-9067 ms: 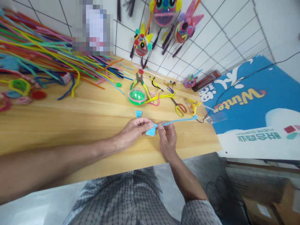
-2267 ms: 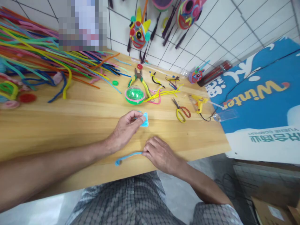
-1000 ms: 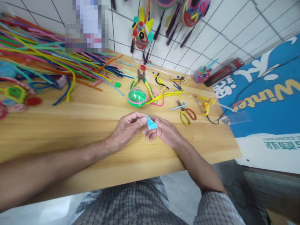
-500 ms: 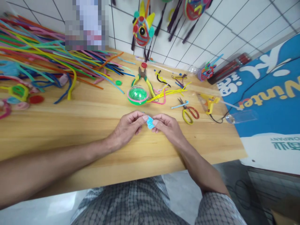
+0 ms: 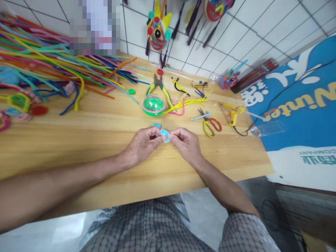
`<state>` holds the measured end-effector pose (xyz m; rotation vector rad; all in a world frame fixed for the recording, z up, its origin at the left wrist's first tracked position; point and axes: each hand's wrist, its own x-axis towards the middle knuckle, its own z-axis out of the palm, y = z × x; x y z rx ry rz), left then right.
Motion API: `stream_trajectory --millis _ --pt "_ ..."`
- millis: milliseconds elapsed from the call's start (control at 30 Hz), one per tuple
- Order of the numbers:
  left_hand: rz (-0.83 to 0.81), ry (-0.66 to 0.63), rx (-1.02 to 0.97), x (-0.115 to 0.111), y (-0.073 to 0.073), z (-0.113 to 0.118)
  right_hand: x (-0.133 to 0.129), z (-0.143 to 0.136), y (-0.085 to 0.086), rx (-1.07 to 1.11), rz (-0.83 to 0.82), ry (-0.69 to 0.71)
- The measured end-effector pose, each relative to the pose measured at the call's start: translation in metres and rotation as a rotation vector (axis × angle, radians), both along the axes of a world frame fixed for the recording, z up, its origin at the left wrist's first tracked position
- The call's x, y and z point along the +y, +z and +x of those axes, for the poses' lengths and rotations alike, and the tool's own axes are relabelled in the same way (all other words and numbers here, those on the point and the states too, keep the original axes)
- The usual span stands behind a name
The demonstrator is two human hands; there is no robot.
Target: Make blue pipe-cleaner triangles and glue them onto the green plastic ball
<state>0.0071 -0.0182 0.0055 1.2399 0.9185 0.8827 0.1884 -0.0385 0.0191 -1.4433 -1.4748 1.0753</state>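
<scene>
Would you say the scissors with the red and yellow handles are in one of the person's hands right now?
No, the scissors lie on the wooden table, apart from the right hand, which pinches a small blue piece together with the left hand.

Bare forearms, no sleeves or jewellery; grey checked shorts (small grid pattern) over both legs.

Mostly hidden between the fingertips of left hand [image 5: 143, 142] and right hand [image 5: 185, 143]: small blue piece [image 5: 165, 133], shape unreadable. Pixelated out: block on the wall [image 5: 95, 28]. Cut by the top edge: hanging masks [image 5: 158, 29]. Cut by the left edge: pipe-cleaner pile [image 5: 39, 63].
</scene>
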Motion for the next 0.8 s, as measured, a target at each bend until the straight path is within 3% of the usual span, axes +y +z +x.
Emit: stream_trajectory --millis 233,433,567,700,800 --pt "0.023 -0.010 -0.034 -0.0004 -0.0014 0.0003 0.0051 -0.0004 0.0031 -0.012 0.030 0.035" --pt "0.088 -0.062 0.029 -0.0023 -0.0009 -0.0043 0.0030 -0.0016 -0.0039 -0.023 0.040 0.038" --pt "0.137 -0.023 0.067 -0.0017 0.0036 -0.0059 -0.0010 -0.0039 -0.0060 -0.060 0.083 0.010" --pt "0.089 -0.070 0.068 0.0002 0.0080 -0.0064 0.0001 -0.0049 -0.0021 0.050 0.083 -0.060" --pt "0.126 -0.105 0.098 0.0026 0.0053 -0.0074 0.0035 -0.0055 -0.0003 0.159 0.034 -0.011"
